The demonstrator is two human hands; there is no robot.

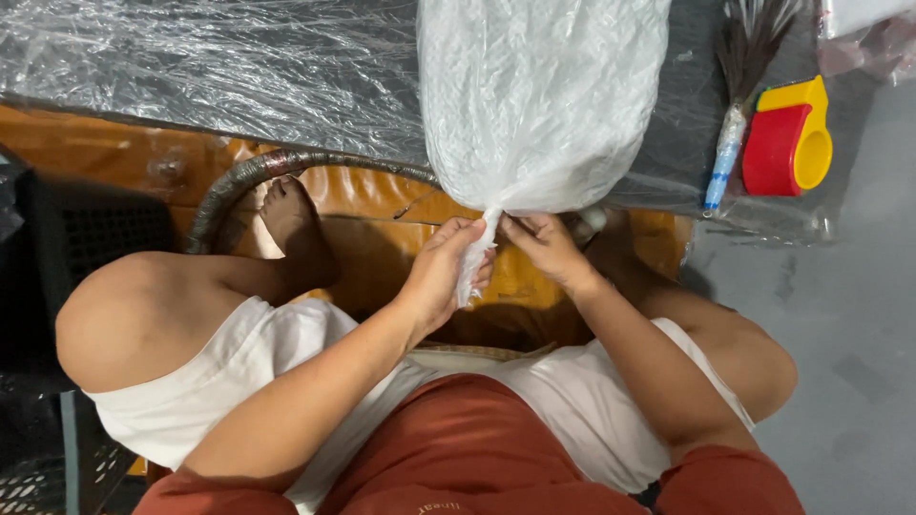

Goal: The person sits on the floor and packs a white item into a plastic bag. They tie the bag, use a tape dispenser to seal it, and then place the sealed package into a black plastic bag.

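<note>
Both hands — left hand (447, 272), right hand (546, 246) — grip pinching the twisted neck below the white bag (539, 95).

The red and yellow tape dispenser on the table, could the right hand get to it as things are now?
Probably yes: the tape dispenser lies in the open on that side, nothing between. But the right hand is pinching the white bag by its neck.

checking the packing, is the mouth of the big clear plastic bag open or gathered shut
Gathered shut: the bag narrows to a twisted neck, pinched between the left hand and right hand.
</note>
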